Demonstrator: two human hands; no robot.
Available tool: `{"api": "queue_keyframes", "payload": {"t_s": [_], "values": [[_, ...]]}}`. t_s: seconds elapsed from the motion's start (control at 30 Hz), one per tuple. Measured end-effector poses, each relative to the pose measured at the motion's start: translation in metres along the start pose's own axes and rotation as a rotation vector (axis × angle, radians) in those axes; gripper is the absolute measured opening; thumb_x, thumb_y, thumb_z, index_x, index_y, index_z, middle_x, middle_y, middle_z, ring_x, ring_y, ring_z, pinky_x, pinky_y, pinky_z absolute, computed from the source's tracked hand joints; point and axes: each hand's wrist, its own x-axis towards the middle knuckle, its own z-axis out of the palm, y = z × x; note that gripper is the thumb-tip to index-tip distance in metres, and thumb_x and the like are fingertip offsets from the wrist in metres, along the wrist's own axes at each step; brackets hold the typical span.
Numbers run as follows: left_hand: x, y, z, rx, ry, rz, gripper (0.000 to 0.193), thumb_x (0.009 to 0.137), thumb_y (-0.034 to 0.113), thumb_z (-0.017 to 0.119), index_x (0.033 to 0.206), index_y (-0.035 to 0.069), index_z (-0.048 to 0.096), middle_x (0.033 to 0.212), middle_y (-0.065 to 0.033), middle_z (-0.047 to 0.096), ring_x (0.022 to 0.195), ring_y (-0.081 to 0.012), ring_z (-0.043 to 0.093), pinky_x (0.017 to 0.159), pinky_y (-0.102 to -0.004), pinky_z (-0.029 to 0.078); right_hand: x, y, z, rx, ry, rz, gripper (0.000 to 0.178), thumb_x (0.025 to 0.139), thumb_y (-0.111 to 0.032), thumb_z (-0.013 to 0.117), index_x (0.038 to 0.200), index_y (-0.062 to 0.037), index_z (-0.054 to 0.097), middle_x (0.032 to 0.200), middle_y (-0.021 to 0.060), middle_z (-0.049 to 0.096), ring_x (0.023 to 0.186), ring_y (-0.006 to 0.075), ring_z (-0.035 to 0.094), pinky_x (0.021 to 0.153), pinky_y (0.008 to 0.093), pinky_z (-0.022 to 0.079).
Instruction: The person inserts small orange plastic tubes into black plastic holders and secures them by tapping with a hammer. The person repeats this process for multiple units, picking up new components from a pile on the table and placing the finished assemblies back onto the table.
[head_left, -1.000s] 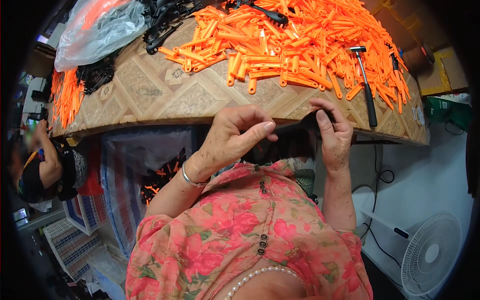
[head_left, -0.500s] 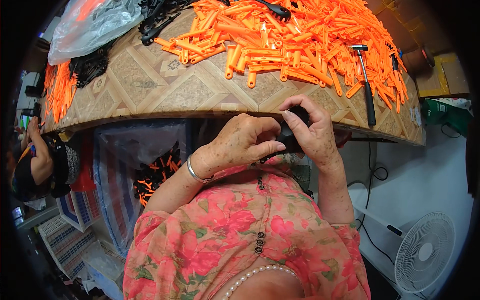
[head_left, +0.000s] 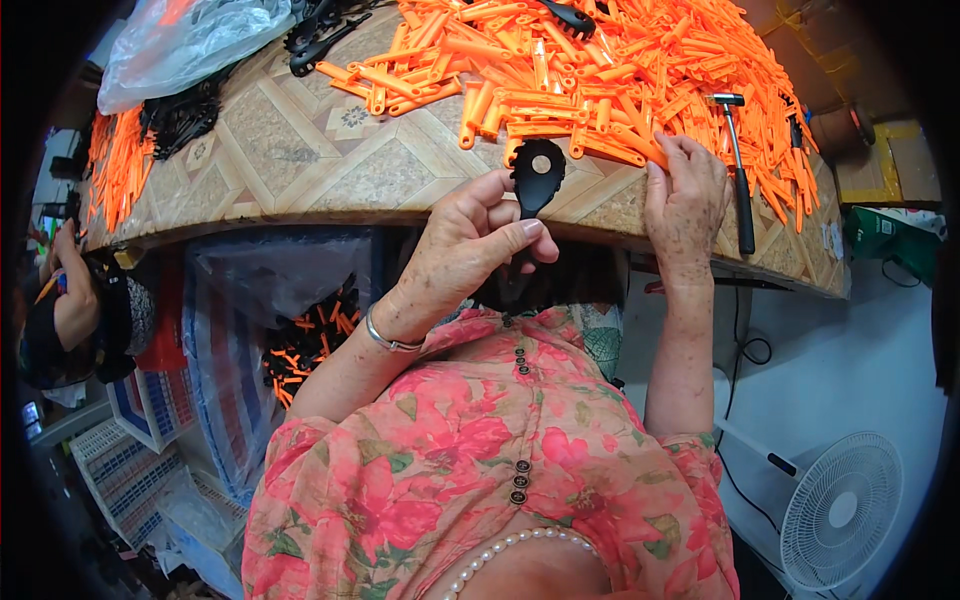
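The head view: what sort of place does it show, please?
Probably a workshop: a big heap of orange handles and a hammer lie on a table, and the left hand holds a black utensil head.

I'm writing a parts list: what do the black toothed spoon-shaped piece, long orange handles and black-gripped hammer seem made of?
Black toothed spoon-shaped piece: probably matte plastic, evenly dark with little shine.
Long orange handles: likely smooth plastic, uniform in colour.
Black-gripped hammer: shaft apparently polished metal, silvery; grip dull, rubber or plastic.
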Motion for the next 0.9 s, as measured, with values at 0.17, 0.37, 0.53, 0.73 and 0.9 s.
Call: {"api": "queue_keyframes", "payload": {"t_s": [0.17, 0.37, 0.53, 0.73, 0.9], "values": [[0.000, -0.001, -0.001, -0.012, -0.003, 0.051, 0.033, 0.099, 0.010, 0.054, 0.129, -0.002, 0.048, 0.098, -0.0124, 0.069, 0.087, -0.0160, 0.068, 0.071, -0.0250, 0.055, -0.003, 0.005, 0.004, 0.030, -0.032, 0.039, 0.022, 0.081, -0.014, 0.073, 0.102, -0.0092, 0.068, 0.098, 0.0053, 0.065, 0.098, 0.0260, 0.059, 0.091, 0.0403, 0.041], [0.000, 0.000, -0.001, -0.089, 0.047, 0.084, 0.032, 0.098, 0.009, 0.056, 0.127, -0.003, 0.049, 0.109, -0.0142, 0.066, 0.094, -0.0208, 0.069, 0.076, -0.0275, 0.058, -0.004, 0.005, -0.002, 0.174, 0.077, 0.011, 0.016, 0.081, -0.010, 0.074, 0.096, -0.0086, 0.068, 0.094, 0.0070, 0.068, 0.090, 0.0254, 0.062, 0.086, 0.0386, 0.045], [0.001, -0.002, -0.002, -0.114, 0.073, 0.085, 0.028, 0.097, 0.009, 0.059, 0.122, -0.002, 0.053, 0.109, -0.0129, 0.065, 0.096, -0.0227, 0.069, 0.076, -0.0307, 0.060, -0.011, -0.002, -0.004, 0.701, 0.031, 0.395, 0.018, 0.089, -0.003, 0.067, 0.107, -0.0043, 0.069, 0.090, 0.0024, 0.067, 0.082, 0.0112, 0.061, 0.070, 0.0263, 0.049], [0.001, -0.003, -0.001, -0.145, 0.081, 0.094, 0.025, 0.096, 0.009, 0.060, 0.119, -0.002, 0.056, 0.103, -0.0108, 0.065, 0.096, -0.0235, 0.069, 0.077, -0.0317, 0.060, -0.005, 0.007, -0.004, 0.882, 0.053, 0.521, 0.026, 0.093, -0.001, 0.062, 0.119, -0.0015, 0.065, 0.096, 0.0015, 0.065, 0.085, 0.0063, 0.059, 0.075, 0.0223, 0.051], [-0.001, -0.003, 0.000, -0.180, 0.122, 0.122, 0.026, 0.096, 0.009, 0.060, 0.119, -0.003, 0.056, 0.101, -0.0102, 0.066, 0.097, -0.0244, 0.069, 0.080, -0.0325, 0.060, 0.016, 0.014, 0.001, 0.522, 0.239, 0.280, 0.030, 0.089, 0.000, 0.063, 0.118, -0.0025, 0.065, 0.100, 0.0098, 0.068, 0.098, 0.0199, 0.063, 0.083, 0.0325, 0.053]]}}
